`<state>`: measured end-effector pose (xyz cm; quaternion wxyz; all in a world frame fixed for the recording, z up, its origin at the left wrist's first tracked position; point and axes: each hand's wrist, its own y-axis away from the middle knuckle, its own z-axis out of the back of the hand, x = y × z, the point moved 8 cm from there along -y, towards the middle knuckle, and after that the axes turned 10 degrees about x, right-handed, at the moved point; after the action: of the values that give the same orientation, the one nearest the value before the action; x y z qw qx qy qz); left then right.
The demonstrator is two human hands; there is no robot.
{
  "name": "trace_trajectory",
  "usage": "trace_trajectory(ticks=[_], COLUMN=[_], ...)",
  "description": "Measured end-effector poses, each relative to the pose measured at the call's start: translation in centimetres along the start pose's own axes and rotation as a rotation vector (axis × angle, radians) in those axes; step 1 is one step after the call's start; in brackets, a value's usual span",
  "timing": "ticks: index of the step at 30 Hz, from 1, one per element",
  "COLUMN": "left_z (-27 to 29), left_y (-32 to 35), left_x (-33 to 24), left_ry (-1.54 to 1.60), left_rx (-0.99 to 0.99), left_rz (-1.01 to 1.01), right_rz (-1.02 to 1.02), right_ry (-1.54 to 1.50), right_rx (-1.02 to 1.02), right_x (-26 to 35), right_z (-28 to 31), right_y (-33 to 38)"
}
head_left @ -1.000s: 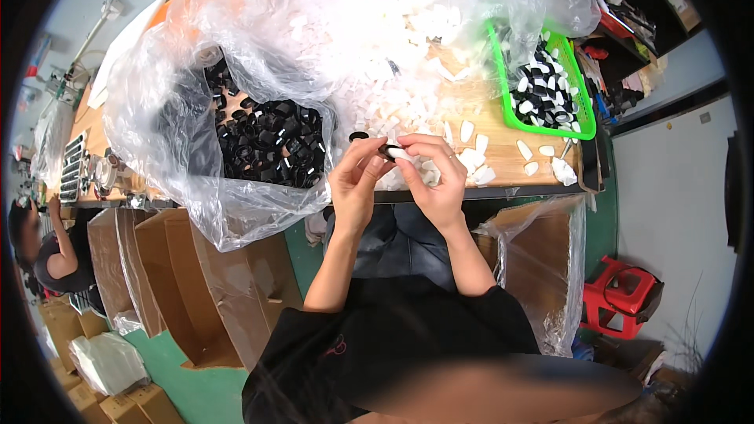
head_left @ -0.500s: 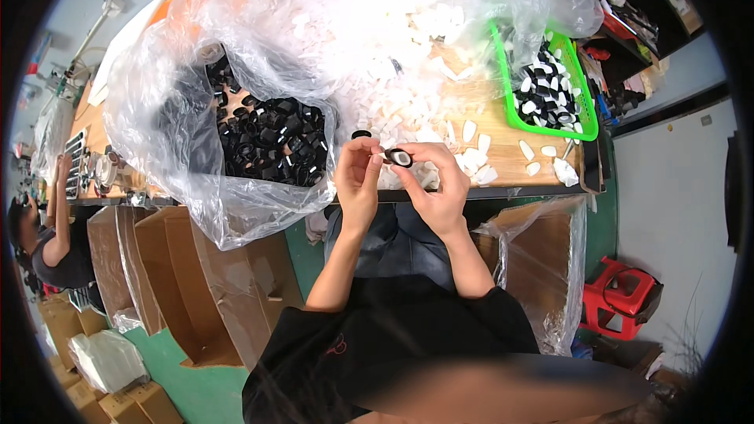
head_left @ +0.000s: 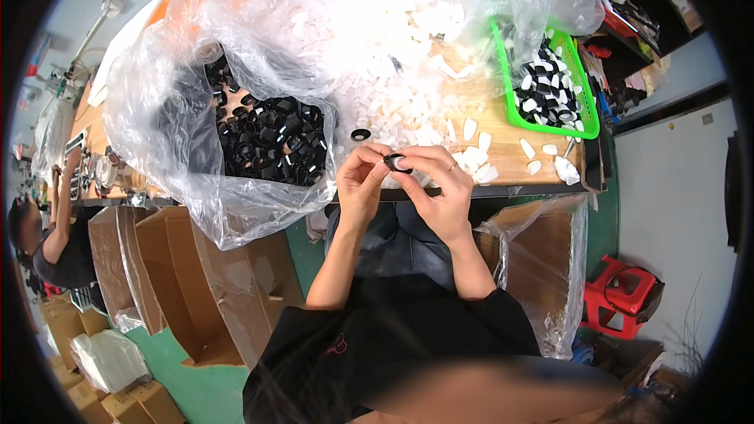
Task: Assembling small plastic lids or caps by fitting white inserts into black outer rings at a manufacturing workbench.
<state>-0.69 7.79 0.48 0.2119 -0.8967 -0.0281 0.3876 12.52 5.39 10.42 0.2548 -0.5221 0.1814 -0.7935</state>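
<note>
Both my hands meet above the near edge of the wooden table (head_left: 503, 159). My left hand (head_left: 360, 182) and my right hand (head_left: 437, 188) together pinch a small black ring with a white insert (head_left: 395, 162) between the fingertips. One loose black ring (head_left: 360, 134) lies on the table just beyond my left hand. A clear plastic bag (head_left: 181, 102) full of black rings (head_left: 271, 141) lies open to the left. White plastic pieces (head_left: 408, 102) are heaped ahead, some spilling near my right hand.
A green basket (head_left: 585, 122) with black-and-white assembled parts stands at the right of the table. Open cardboard boxes (head_left: 149, 267) stand below on the left, a plastic-lined box (head_left: 534, 259) on the right. A red stool (head_left: 628, 298) is on the floor. Another person (head_left: 47, 243) works at far left.
My hands have stayed together at the table edge, working the small part between the fingertips; the white insert now sits in the black ring.
</note>
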Motion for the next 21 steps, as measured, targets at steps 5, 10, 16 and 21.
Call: trace_trajectory(ticks=[5, 10, 16, 21], left_z=[-0.2, -0.1, -0.1, 0.1], left_y=[0.0, 0.0, -0.1, 0.0], left_x=[0.0, 0.2, 0.5, 0.0], left_ry=[0.138, 0.16, 0.17, 0.05], left_rx=[-0.021, -0.016, -0.037, -0.017], left_rz=[0.002, 0.016, 0.039, 0.067], right_rz=[0.019, 0.038, 0.007, -0.15], right_ry=[0.032, 0.071, 0.075, -0.209], right_rx=[-0.004, 0.012, 0.007, -0.018], right_x=[0.8, 1.0, 0.3, -2.8], right_z=[0.1, 0.0, 0.0, -0.2], right_y=[0.1, 0.0, 0.1, 0.9])
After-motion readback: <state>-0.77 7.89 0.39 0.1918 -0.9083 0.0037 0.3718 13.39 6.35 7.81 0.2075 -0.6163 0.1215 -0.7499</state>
